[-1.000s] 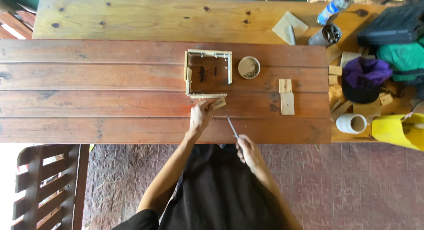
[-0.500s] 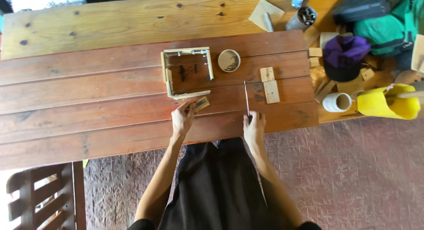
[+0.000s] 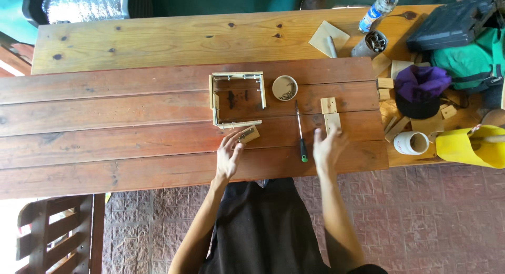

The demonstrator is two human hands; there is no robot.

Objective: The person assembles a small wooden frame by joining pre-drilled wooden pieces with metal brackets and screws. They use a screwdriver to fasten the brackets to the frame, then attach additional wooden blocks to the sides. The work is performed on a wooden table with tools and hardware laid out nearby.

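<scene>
A small flat wooden block [image 3: 249, 134] lies on the dark plank table [image 3: 105, 132], just near of a square open wooden frame [image 3: 236, 99]; the left hand [image 3: 227, 157] touches it with fingers spread. The right hand [image 3: 327, 146] hovers open, empty, right of a green-handled screwdriver [image 3: 300, 131], near a pale wooden strip [image 3: 330, 112].

One screwdriver [image 3: 300, 132], one wooden frame [image 3: 236, 99], two hands [image 3: 228, 157].

You have one view only: a head camera high above the worktop [image 3: 131, 148], looking straight down from well back, taking in your arms, lap and the paved floor [image 3: 421, 216].
</scene>
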